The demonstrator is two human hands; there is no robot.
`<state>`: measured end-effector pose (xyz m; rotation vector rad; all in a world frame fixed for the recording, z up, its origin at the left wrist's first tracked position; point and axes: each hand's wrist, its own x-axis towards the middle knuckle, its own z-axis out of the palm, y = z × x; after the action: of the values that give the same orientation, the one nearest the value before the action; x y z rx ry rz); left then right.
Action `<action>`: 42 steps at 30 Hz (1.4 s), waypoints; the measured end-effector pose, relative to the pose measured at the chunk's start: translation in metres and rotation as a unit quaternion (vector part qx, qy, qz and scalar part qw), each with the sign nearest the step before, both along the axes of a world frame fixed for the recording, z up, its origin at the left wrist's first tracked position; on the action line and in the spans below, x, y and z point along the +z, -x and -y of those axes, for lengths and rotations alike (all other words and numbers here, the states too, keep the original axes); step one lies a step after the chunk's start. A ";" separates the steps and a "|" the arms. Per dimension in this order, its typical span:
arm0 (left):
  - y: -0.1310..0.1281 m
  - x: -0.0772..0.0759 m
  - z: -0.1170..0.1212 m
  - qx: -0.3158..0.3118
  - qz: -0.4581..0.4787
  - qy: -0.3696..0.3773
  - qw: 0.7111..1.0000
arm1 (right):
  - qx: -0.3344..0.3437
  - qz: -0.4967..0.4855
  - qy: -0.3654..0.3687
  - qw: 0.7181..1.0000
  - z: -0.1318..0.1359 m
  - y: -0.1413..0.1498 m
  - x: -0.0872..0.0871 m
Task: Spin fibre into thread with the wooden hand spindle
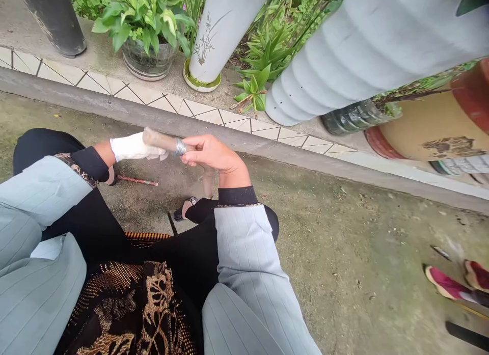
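My right hand [214, 154], bare, is closed in a pinch on a wooden stick with a band of silvery wire [162, 139], near its wired end. The stick points left, and its blunt tip overlaps the glove. My left hand [132, 147] wears a white knitted glove. Its fingers are curled behind the stick, and what they hold, if anything, is hidden. Beneath my right hand a pale upright shape [208, 182] is blurred and hard to make out. A thin reddish-brown rod [137, 180] lies on the ground beyond my knees.
A low tiled ledge [164, 104] runs across in front. On it stand a potted plant [148, 57], a grey-white pipe [217, 39], a large ribbed column [324, 64] and a tan-and-red pot [431, 120]. Another person's red shoes [445, 282] are at the right on the concrete ground [344, 253].
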<state>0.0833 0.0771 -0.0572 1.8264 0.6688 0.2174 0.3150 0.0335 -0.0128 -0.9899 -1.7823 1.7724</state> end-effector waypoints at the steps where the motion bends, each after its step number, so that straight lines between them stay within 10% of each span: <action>1: 0.001 0.000 0.001 0.005 0.018 0.018 1.000 | -0.070 -0.030 0.000 0.997 0.000 0.000 -0.002; 4: 0.004 0.005 0.003 0.007 0.018 0.010 1.000 | -0.236 -0.033 -0.014 0.971 -0.005 0.000 -0.010; 8: 0.005 0.009 0.006 -0.040 -0.072 -0.102 0.991 | -0.260 0.206 -0.098 0.938 -0.013 -0.001 -0.022; 12: 0.004 -0.001 0.006 -0.077 -0.147 -0.260 0.951 | -0.177 0.416 -0.146 0.880 -0.012 0.003 -0.026; 17: 0.005 -0.009 0.003 -0.096 -0.190 -0.332 0.919 | -0.012 0.477 -0.108 0.872 -0.005 0.012 -0.029; 27: 0.006 0.002 0.006 -0.061 -0.032 -0.123 0.990 | 0.214 0.204 0.039 0.954 -0.001 0.015 -0.024; 32: 0.005 -0.006 0.004 0.042 0.069 0.035 0.996 | -0.055 0.021 -0.024 0.998 -0.003 0.003 -0.009; 36: 0.004 -0.008 0.006 0.012 0.036 0.018 0.999 | -0.306 0.048 -0.083 0.947 -0.016 -0.004 -0.017; 42: 0.002 0.009 0.009 -0.102 -0.067 -0.108 0.987 | -0.242 0.397 -0.145 0.874 -0.019 0.004 -0.042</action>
<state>0.0812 0.0678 -0.0485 2.1176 0.5607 0.0315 0.3108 0.0523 -0.0547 -1.9932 -1.8909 0.7839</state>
